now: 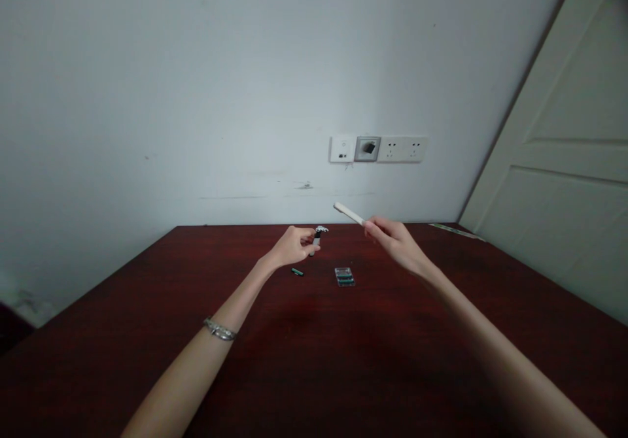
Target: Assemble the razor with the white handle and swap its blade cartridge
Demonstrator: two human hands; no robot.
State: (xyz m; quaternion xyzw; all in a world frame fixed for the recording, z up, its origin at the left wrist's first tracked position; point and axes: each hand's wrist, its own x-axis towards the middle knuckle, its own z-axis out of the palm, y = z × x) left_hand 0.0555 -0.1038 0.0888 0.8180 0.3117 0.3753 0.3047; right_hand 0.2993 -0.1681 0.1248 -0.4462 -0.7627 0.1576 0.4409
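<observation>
Over the far part of the table, my left hand [293, 246] is closed round a small razor [316, 240] with a grey handle, black neck and pale head at the top. My right hand [392, 238] pinches one end of a slim white stick, perhaps a toothbrush [349, 213]; its free end points up and to the left, and its exact kind is hard to make out. Below my left hand lies a small dark green razor cartridge [297, 272]. A clear plastic case [345, 277] with green and dark cartridges in it lies between my hands, touched by neither.
The dark red wooden table [304, 359] meets a white wall at its far edge. Sockets and a switch [377, 149] are set in the wall. A thin patterned strip [456, 231] lies at the far right edge, near a white panelled door [564, 183].
</observation>
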